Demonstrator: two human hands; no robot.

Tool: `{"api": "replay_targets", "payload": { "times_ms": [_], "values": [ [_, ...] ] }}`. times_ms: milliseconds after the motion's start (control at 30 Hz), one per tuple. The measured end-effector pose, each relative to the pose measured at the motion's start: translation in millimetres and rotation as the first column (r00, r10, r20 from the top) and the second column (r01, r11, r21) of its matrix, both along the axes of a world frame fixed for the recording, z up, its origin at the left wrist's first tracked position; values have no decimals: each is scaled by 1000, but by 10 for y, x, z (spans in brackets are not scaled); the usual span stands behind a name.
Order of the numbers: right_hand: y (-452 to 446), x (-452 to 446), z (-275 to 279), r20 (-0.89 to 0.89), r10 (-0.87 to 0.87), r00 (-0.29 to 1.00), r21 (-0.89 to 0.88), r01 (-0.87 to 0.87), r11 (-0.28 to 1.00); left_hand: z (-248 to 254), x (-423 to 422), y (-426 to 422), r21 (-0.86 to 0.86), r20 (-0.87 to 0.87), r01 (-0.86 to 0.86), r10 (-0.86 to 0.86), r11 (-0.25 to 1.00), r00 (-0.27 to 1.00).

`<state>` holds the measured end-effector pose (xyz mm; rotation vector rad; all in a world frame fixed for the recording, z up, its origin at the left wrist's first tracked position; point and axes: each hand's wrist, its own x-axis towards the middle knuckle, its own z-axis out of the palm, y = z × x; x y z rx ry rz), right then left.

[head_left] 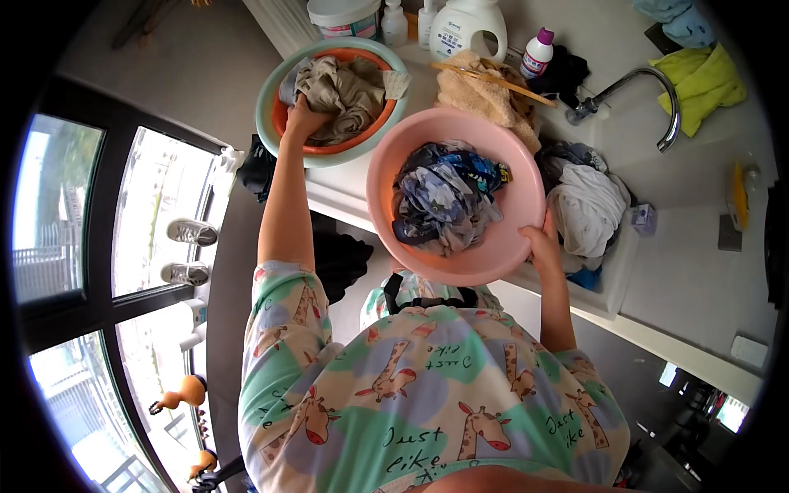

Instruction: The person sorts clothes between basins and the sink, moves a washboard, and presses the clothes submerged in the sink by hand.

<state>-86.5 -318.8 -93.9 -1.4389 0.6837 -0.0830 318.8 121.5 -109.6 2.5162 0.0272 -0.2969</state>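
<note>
My right hand (542,245) grips the right rim of a pink basin (394,156), its thumb over the edge. The basin tilts toward me at the counter's front edge. In it lies a crumpled bundle of blue-grey patterned clothes (448,197). At the upper left, my left hand (304,122) is closed on a beige garment (329,86), some fingers hidden by the cloth. That garment lies bunched in an orange basin (374,123), which sits inside a pale green basin (267,111).
Behind the basins stand a white detergent jug (468,33), a purple-capped bottle (537,53) and a white tub (345,18). A tan towel (477,94) lies under a wooden stick. At right, a white cloth (588,205) sits in the sink below a curved faucet (670,103).
</note>
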Motion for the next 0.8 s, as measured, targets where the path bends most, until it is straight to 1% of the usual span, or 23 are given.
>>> {"api": "replay_targets", "payload": {
  "times_ms": [33, 133, 167, 200, 233, 267, 333, 400, 433, 467, 500, 533, 567, 600, 633, 700, 733, 767, 800],
  "values": [
    [-3, -35, 24, -8, 24, 1000, 24, -24, 999, -51, -22, 21, 11, 75, 18, -19, 1000, 997],
    [96, -131, 290, -2, 66, 998, 109, -65, 992, 191, -555, 80, -230, 400, 152, -49, 961, 915],
    [216, -131, 430, 9, 70, 998, 144, -70, 987, 330, -813, 69, -423, 384, 137, 40, 896, 923],
    [332, -129, 574, 17, 71, 997, 177, -73, 981, 439, -1090, 62, -600, 342, 116, 123, 792, 932],
    [429, -80, 709, 12, 102, 995, 204, -102, 974, 455, -1268, 158, -698, 280, 81, 168, 712, 945],
    [500, -27, 718, 43, 151, 988, 209, -157, 965, 484, -1421, 267, -783, 214, 42, 206, 621, 955],
    [616, 147, 711, 39, 194, 980, 241, -197, 950, 850, -1874, 299, -847, 68, -102, 297, 522, 952],
    [804, 406, 961, 75, 190, 979, 259, -203, 944, 1087, -2098, 499, -868, 3, -131, 268, 480, 964],
    [882, 552, 1036, 104, 187, 977, 310, -210, 927, 1022, -2187, 625, -827, 171, -27, 296, 561, 940],
    [990, 719, 1124, 118, 174, 978, 359, -205, 911, 1216, -2288, 580, -946, -68, -177, 367, 271, 928],
    [1080, 917, 1133, 144, 167, 975, 414, -213, 885, 1411, -2390, 535, -950, -305, -304, 409, -69, 860],
    [1153, 1142, 1114, 146, 197, 969, 431, -242, 869, 1302, -2379, 698, -998, -50, -61, 317, 26, 947],
    [1265, 1376, 1042, 213, 180, 960, 465, -262, 846, 1372, -2392, 715, -996, 6, -25, 338, 88, 941],
    [1398, 1593, 1041, 225, 171, 959, 449, -258, 855, 1444, -2384, 723, -989, 66, 12, 358, 149, 932],
    [1554, 1770, 1138, 228, 165, 960, 422, -250, 871, 1436, -2332, 756, -975, 140, 71, 336, 210, 931],
    [1851, 2126, 1101, 236, 85, 968, 312, -159, 937, 1485, -2297, 564, -958, 144, 28, 397, 284, 906],
    [1961, 2225, 1148, 255, 59, 965, 293, -135, 947, 1502, -2260, 473, -949, 136, -5, 426, 314, 894],
    [2005, 2411, 988, 300, 122, 946, 192, -185, 964, 1395, -2173, 495, -945, 129, -2, 380, 326, 916],
    [2022, 2494, 944, 333, 190, 924, 87, -230, 969, 1415, -2151, 375, -950, 82, -42, 377, 311, 923]
  ]
}}
